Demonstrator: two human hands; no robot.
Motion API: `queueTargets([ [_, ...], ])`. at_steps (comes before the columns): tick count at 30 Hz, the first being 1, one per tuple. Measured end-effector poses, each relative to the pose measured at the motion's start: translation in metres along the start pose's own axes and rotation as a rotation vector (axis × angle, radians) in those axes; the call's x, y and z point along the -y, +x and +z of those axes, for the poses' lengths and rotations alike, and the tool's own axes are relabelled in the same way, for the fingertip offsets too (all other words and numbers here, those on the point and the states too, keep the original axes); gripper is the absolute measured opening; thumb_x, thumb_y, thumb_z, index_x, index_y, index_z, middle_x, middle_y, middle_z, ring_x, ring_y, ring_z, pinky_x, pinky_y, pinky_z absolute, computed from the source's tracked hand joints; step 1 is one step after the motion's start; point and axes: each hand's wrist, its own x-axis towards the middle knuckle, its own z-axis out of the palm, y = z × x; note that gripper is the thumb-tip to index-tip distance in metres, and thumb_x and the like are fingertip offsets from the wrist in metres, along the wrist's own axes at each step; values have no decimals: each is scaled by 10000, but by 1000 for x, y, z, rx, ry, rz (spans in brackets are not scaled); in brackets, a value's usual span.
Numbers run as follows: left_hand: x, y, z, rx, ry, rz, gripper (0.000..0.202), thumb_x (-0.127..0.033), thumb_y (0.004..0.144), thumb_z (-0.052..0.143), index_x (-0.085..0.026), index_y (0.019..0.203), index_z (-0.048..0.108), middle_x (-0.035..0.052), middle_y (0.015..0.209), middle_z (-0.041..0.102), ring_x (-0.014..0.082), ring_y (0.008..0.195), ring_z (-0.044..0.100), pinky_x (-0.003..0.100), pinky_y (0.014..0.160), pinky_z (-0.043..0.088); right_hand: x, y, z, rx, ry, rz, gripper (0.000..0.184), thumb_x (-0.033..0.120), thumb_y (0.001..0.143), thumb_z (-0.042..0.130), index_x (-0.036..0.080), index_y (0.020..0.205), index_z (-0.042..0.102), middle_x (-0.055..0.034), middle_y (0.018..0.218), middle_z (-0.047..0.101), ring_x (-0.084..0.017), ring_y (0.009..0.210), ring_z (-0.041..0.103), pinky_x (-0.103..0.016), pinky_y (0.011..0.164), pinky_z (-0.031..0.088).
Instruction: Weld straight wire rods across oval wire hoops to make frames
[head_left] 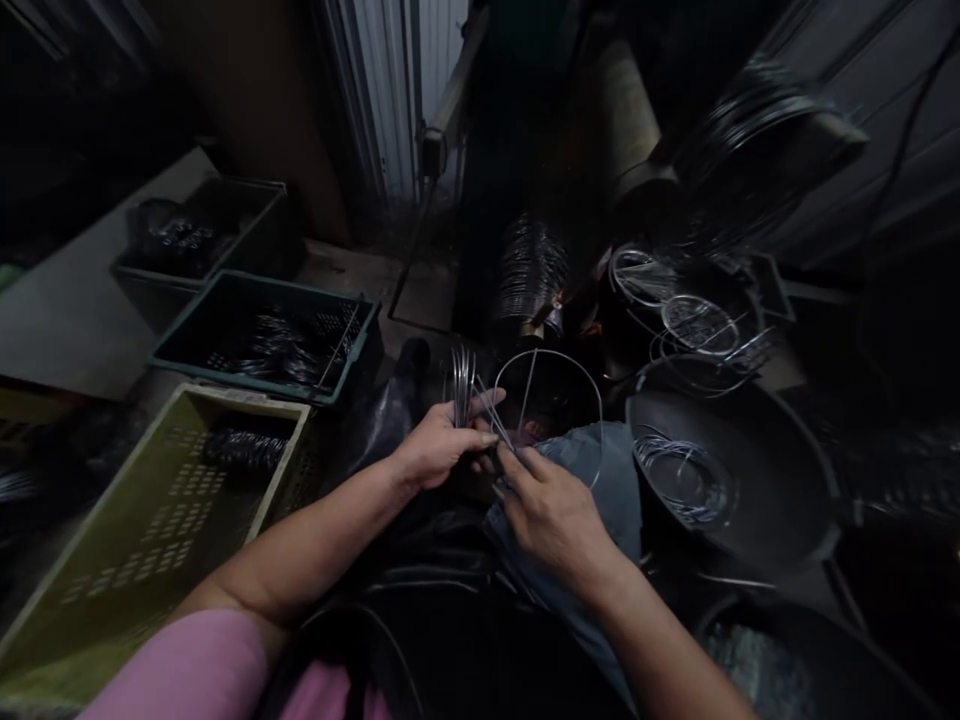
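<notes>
My left hand [444,440] is closed round a bundle of bent metal wires [463,378], whose curved ends stick up above the fingers. Close beside it on the right, my right hand [551,505] pinches a few thin wire pieces [499,415] that cross over the left thumb and fingers. A round wire hoop [600,395] with a straight bar stands just beyond my right hand; whether the fingers touch it I cannot tell. Blue-grey cloth [600,460] lies under my right hand across the lap.
On the left are a yellow crate [97,540], a green crate [300,392] of wire pieces and a grey bin [247,235]. At right, a wide dark basin [780,480] holds wire rings [679,480]. Stacked wire rings [529,270] and a machine [634,130] stand ahead.
</notes>
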Motion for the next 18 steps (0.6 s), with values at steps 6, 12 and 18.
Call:
queueTargets([
  [6, -8, 12, 5, 38, 30, -17, 609, -118, 631, 642, -175, 1224, 515, -45, 637, 518, 97, 487, 548, 205, 427, 382, -10, 6, -7, 47, 68, 50, 486, 118, 775, 420, 100, 1260, 442, -138, 1091, 534, -206, 796, 567, -293, 663, 476],
  [12, -18, 22, 17, 47, -9, -44, 641, -117, 603, 656, -144, 1227, 513, -51, 593, 519, 83, 450, 518, 194, 414, 361, -18, 11, -17, 75, 78, 87, 483, 122, 779, 445, 95, 1262, 444, -154, 1107, 534, -214, 820, 588, -296, 693, 496],
  [18, -25, 29, 24, 29, -48, -42, 672, -89, 576, 655, -126, 1229, 503, -52, 610, 539, 68, 440, 497, 206, 429, 395, -29, 17, -23, 69, 48, 73, 468, 126, 781, 425, 65, 1244, 458, -194, 1140, 516, -252, 853, 596, -343, 690, 509],
])
